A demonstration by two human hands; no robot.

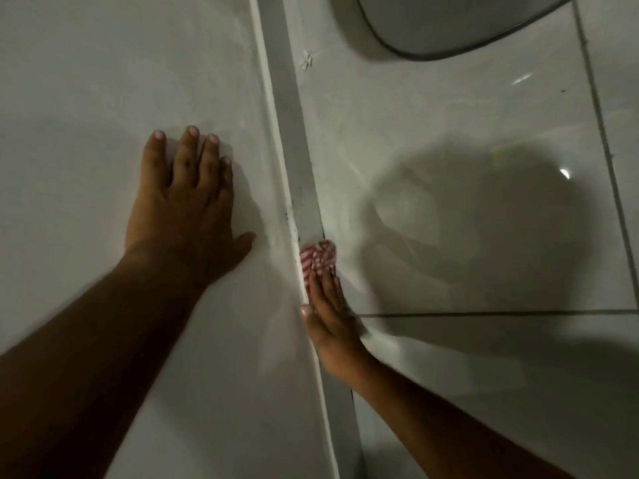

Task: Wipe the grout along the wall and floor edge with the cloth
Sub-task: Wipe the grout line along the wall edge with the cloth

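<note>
A red-and-white striped cloth [318,259] is pressed against the foot of the wall, where the grey grout strip [294,133] runs between the white wall [103,81] and the floor tiles [432,115]. My right hand [330,323] holds the cloth with the fingers stretched flat over it, and only the cloth's front end shows beyond the fingertips. Dark specks dot the white edge just above the cloth. My left hand [188,202] lies flat on the wall with the fingers spread, holding nothing.
A white toilet base [449,25] with a dark rim line stands on the floor at the top right. Grey grout lines [484,313] cross the glossy floor tiles. My head's shadow falls on the tile beside the cloth.
</note>
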